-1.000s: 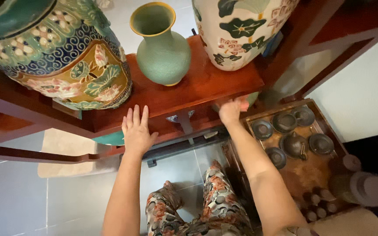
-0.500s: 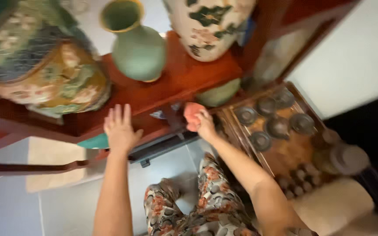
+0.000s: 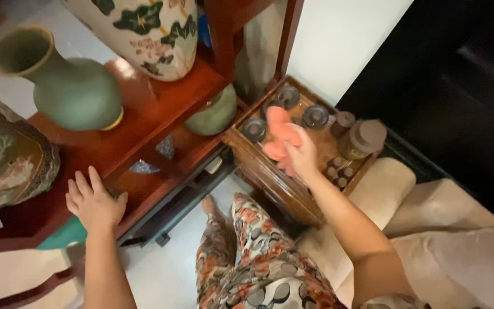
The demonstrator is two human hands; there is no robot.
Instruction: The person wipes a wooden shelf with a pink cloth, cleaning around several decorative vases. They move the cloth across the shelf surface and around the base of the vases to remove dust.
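On the red wooden shelf [image 3: 144, 123] in front of you stands a green vase [image 3: 70, 88], with a white floral vase [image 3: 144, 31] behind it and a patterned jar [image 3: 4, 163] at the left edge. A round green pot [image 3: 212, 114] sits on the lower level. Cushioned beige seats [image 3: 430, 229] lie to your right, pale floor tiles [image 3: 167, 269] below.

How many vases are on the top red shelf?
3: a plain green vase in the middle, a floral white one behind it, an ornate one at the left edge. Others may sit outside the frame.
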